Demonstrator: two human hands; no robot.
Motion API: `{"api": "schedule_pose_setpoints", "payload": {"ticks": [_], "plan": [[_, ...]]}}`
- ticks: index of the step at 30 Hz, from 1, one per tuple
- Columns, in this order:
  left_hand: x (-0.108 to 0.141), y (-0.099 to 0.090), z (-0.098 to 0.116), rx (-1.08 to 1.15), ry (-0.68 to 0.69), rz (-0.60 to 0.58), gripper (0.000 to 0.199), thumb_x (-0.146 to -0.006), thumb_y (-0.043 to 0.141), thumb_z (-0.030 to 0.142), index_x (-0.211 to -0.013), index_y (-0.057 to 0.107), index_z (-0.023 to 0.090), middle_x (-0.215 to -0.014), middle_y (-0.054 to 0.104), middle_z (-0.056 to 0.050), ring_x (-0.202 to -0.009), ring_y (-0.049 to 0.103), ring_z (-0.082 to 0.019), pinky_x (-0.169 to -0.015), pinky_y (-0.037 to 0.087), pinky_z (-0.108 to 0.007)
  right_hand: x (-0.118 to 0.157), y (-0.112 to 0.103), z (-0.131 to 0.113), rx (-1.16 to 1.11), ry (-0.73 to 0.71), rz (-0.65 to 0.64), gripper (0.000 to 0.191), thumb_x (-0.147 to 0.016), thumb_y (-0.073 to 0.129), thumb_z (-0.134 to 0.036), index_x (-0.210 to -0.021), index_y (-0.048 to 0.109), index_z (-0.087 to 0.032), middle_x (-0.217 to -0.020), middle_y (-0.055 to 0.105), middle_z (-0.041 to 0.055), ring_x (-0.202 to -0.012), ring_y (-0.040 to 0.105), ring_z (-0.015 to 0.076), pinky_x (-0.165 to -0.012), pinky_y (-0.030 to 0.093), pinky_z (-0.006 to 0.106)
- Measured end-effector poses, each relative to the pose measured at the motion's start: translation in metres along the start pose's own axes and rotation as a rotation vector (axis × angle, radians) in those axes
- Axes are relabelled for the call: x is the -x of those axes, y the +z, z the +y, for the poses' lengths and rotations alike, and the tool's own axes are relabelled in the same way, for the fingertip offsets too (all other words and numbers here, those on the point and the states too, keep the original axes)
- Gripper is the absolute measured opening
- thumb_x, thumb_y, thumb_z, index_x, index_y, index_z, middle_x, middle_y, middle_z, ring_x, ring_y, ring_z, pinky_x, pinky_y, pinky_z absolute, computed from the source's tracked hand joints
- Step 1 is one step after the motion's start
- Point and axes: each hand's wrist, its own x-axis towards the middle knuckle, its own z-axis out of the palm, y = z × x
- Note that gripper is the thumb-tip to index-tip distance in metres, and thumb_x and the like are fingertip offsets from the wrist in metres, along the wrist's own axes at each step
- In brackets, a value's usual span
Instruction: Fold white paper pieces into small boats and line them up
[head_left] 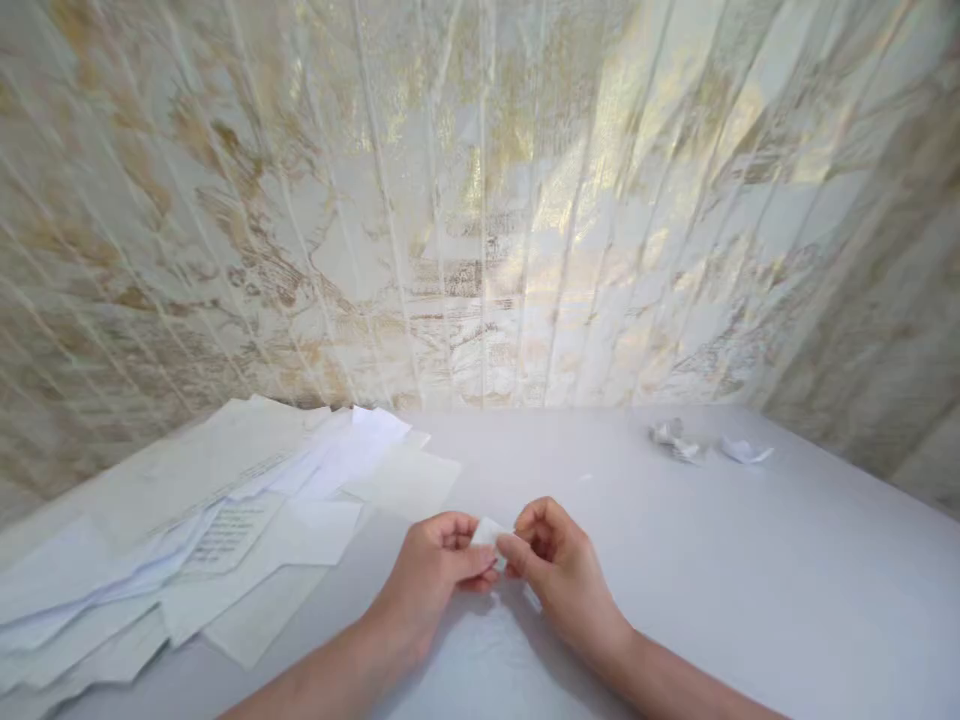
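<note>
A small folded piece of white paper (489,530) is held up between my two hands, just above the table. My left hand (441,560) pinches its left and lower side between thumb and fingers. At its right edge, my right hand (553,555) grips it with thumb and curled fingertips. Part of the paper is hidden behind the thumbs. Below the hands, their shadows fall on the white tabletop (675,600).
Many loose paper sheets (300,540), some printed, lie spread in an overlapping pile on the left. At the back right rest crumpled paper pieces (676,440) and a folded white scrap (745,451). A patterned wall (480,220) stands behind the table.
</note>
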Motion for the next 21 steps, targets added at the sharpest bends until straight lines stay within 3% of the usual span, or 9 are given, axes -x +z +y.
{"api": "schedule_pose_setpoints", "payload": {"ticks": [7,13,17,21], "plan": [[0.0029,-0.0038,0.0001,-0.011,0.035,-0.003,0.014,-0.059,0.065,0.017,-0.069,0.059,0.011,-0.058,0.063,-0.001,-0.051,0.055,-0.01,-0.052,0.043,-0.022,-0.004,-0.0026,0.0018,-0.054,0.036,-0.043,0.013,-0.07,0.055,-0.025,-0.071,0.042,-0.02,-0.048,0.051,-0.0082,-0.045,0.055,0.0105,-0.049,0.042,0.022],[0.0023,-0.0039,-0.0006,-0.02,0.099,-0.006,0.026,-0.058,0.064,0.015,-0.074,0.044,0.019,-0.045,0.052,0.01,-0.046,0.053,-0.01,-0.048,0.041,-0.021,-0.0022,-0.0073,0.0048,0.006,0.018,-0.135,0.019,-0.077,0.053,-0.033,-0.086,0.049,-0.018,-0.053,0.055,-0.0055,-0.052,0.058,0.0135,-0.052,0.043,0.024],[0.0033,-0.0021,-0.0043,-0.07,0.138,-0.062,0.037,-0.058,0.068,0.015,-0.078,0.038,0.021,-0.044,0.049,0.013,-0.043,0.051,-0.01,-0.046,0.04,-0.021,0.0013,-0.0058,0.0043,0.151,-0.015,-0.232,0.015,-0.073,0.058,-0.031,-0.069,0.054,-0.017,-0.056,0.058,-0.0016,-0.057,0.055,0.0142,-0.054,0.039,0.024],[0.0047,-0.0017,-0.0081,-0.074,0.122,-0.119,0.037,-0.061,0.063,0.013,-0.081,0.035,0.022,-0.045,0.049,0.014,-0.045,0.054,-0.01,-0.049,0.043,-0.022,0.0016,-0.0032,0.0069,0.174,0.014,-0.14,0.017,-0.071,0.055,-0.027,-0.059,0.046,-0.019,-0.05,0.05,-0.0038,-0.05,0.046,0.0121,-0.047,0.033,0.023]]}}
